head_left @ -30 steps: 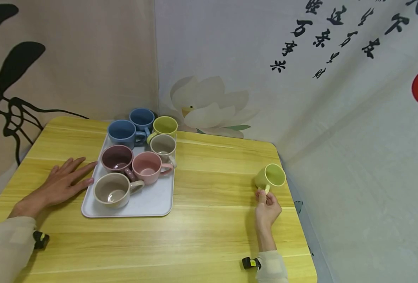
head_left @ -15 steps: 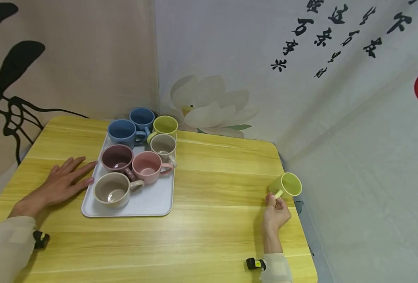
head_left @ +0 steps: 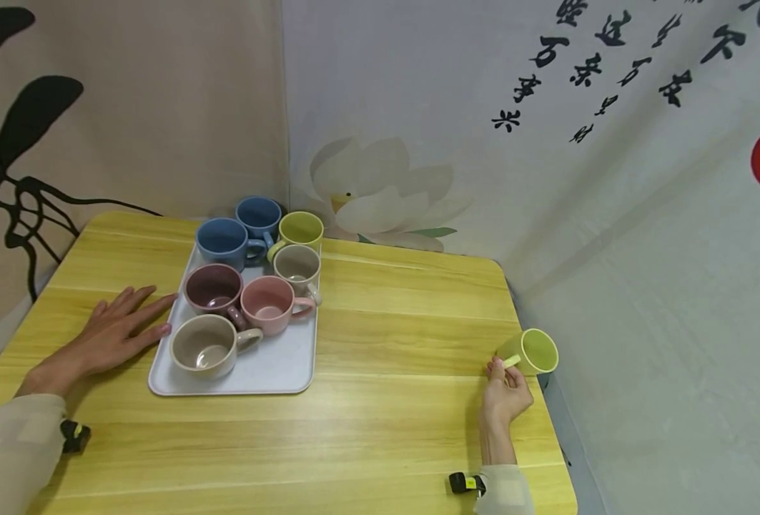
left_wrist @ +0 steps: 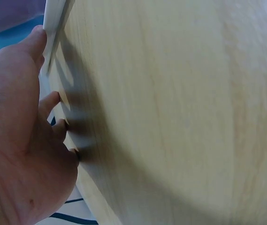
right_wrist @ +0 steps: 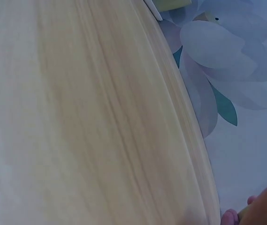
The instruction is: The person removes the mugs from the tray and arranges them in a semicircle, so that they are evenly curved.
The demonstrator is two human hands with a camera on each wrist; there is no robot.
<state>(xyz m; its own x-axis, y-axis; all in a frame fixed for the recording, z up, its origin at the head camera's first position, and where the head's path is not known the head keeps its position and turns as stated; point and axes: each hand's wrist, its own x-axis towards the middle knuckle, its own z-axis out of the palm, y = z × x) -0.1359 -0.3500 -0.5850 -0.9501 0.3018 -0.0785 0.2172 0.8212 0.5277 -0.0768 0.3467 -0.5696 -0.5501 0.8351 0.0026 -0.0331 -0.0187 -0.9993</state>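
At the table's right edge, my right hand [head_left: 505,397] pinches the handle of a yellow-green mug [head_left: 540,350], whose mouth is tipped toward the right. Only a bit of that hand shows in the corner of the right wrist view. My left hand [head_left: 116,332] lies with fingers spread beside a white tray [head_left: 279,375], a thumb and finger at its left rim; the left wrist view shows a fingertip against the tray edge [left_wrist: 53,28]. Several mugs stand on the tray: beige [head_left: 202,350], pink [head_left: 270,304], purple [head_left: 211,290], grey-beige [head_left: 297,266], two blue [head_left: 221,243] and another yellow-green [head_left: 301,230].
The wooden table [head_left: 386,429] has a rounded back right corner, and its right edge runs just under the held mug. A printed cloth backdrop [head_left: 380,86] with a flower and black writing hangs behind and to the right.
My right hand has carried the yellow-green mug rightward and slightly nearer, to the table's right edge, turning its mouth more to the right. My left hand and the tray of mugs are unmoved.
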